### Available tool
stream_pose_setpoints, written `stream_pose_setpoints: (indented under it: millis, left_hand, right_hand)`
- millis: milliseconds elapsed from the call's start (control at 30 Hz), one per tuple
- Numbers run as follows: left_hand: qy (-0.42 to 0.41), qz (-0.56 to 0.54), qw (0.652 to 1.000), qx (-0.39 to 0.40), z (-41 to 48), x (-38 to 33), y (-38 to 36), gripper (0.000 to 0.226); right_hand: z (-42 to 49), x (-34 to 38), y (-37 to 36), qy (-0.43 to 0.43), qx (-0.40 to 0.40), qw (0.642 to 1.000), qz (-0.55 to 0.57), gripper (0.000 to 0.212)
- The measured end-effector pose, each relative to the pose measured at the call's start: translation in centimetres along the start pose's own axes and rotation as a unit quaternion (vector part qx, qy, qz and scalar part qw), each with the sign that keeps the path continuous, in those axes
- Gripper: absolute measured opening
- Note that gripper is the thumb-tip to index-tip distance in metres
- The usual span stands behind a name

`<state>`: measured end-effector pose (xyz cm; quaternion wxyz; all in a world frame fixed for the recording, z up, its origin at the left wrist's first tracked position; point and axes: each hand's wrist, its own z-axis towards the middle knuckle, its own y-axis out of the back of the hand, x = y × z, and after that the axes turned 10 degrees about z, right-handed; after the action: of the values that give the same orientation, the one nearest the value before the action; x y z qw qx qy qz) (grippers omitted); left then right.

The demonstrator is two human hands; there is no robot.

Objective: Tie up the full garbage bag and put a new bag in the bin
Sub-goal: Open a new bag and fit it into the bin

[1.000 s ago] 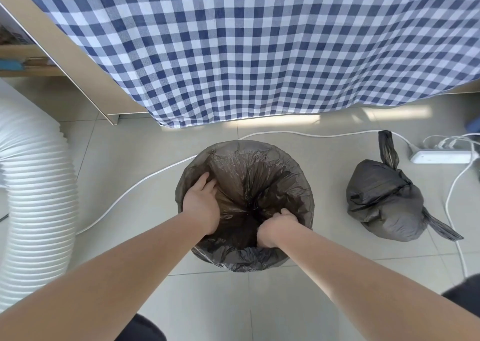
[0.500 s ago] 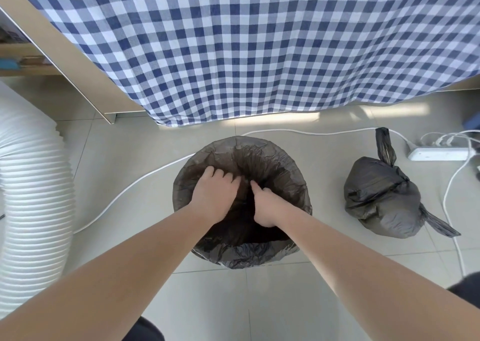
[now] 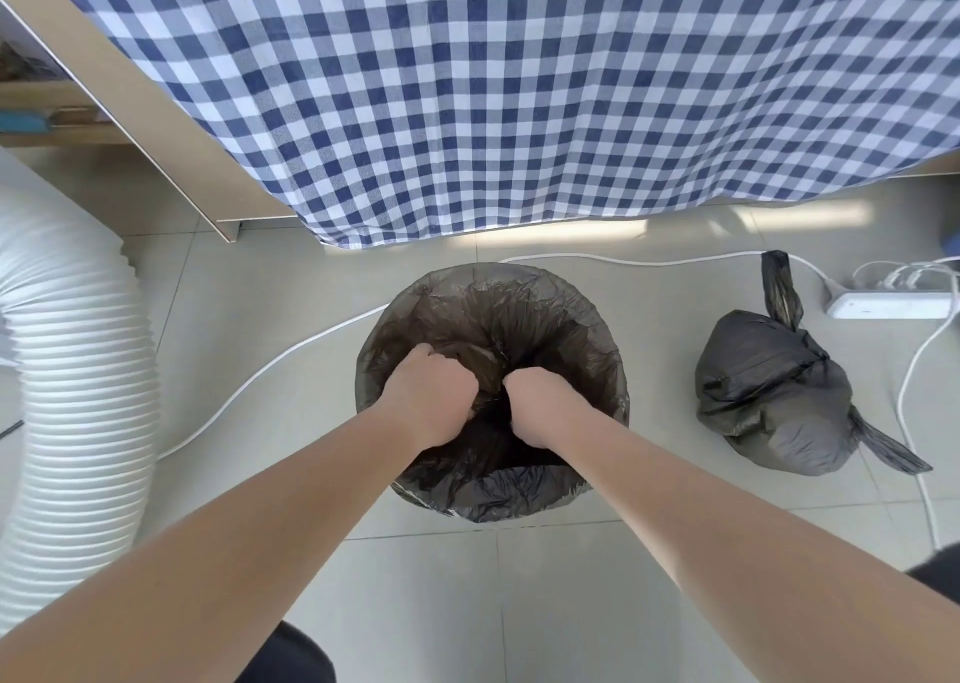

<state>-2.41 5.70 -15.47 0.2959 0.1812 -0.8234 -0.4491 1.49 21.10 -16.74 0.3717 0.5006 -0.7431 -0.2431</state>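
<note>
Blue-and-white checked cloth (image 3: 519, 95), black bags (image 3: 769, 396), white ribbed hose (image 3: 72, 370).

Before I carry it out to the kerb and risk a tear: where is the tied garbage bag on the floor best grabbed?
Take the tied garbage bag at its knotted neck, just below the upright tail at its far end, coming down from above. There the plastic is gathered and bunched; the bulging body offers only taut, thin skin. Both hands are still inside the bin liner.

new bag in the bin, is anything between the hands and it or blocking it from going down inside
Nothing visible does. The left hand and right hand are already inside the bin's mouth, fists bunched against the new bag. Its edge is folded over the rim all round. The tied full bag sits apart on the floor to the right.
</note>
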Motion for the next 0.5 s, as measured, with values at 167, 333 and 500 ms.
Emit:
stream_pose_setpoints:
  millis: [167, 333, 500]
  left_hand:
    - [0.009, -0.04, 0.979, 0.198, -0.7, -0.1, -0.3, 0.092]
    - [0.028, 0.053, 0.968, 0.244, -0.8, -0.5, -1.7, 0.131]
    - [0.026, 0.032, 0.973, 0.229, -0.9, -0.4, -1.3, 0.135]
  right_hand:
    - [0.1, 0.2, -1.3, -0.052, 0.088, 0.989, -0.111, 0.093]
    - [0.9, -1.4, -2.2, -0.075, 0.089, 0.983, -0.14, 0.119]
    - [0.6, -1.3, -2.1, -0.063, 0.084, 0.983, -0.148, 0.125]
